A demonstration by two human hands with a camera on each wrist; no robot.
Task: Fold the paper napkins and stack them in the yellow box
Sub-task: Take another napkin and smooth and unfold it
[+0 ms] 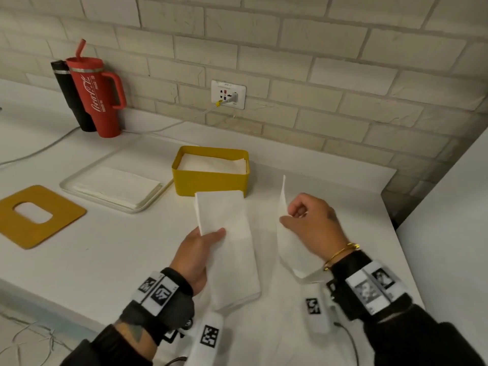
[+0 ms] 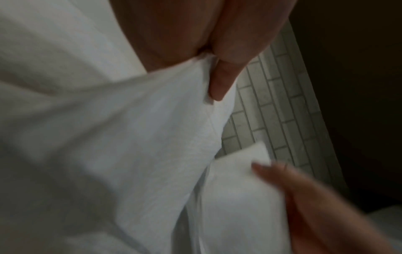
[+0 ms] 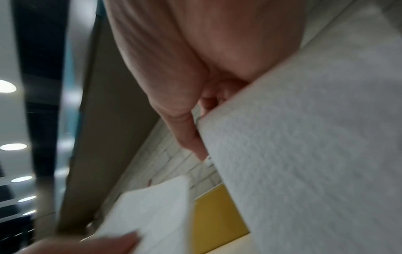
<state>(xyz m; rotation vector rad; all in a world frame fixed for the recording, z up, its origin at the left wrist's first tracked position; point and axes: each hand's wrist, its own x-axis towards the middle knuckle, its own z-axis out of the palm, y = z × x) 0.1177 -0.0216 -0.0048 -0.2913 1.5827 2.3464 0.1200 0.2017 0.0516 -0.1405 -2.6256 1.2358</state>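
Both hands are up over the white desk (image 1: 105, 247), each with its own sheet of paper. The left hand (image 1: 196, 256) pinches a folded napkin (image 1: 227, 247) between thumb and fingers; its thumb lies across the near left edge, and the long strip runs from beyond the fingertips back toward the wrist. The right hand (image 1: 313, 224) has its fingers curled and pinches a second napkin (image 1: 287, 244) by its edge, so that sheet stands nearly upright, seen thin-on, its lower part sagging toward the wrist. The two napkins are apart, with a gap of desk between them.

Just beyond the left hand's napkin stands the yellow box (image 1: 211, 180), open on top, with white napkins (image 1: 211, 162) already lying inside. Farther to the left of the left hand, a white tray (image 1: 116, 204) carries a flat pile of unfolded napkins (image 1: 116, 186), and nearer, well out to the left, lies a yellow lid (image 1: 39, 220) with an oval slot. Far beyond, by the brick wall, stands a red tumbler (image 1: 96, 99) with a straw.
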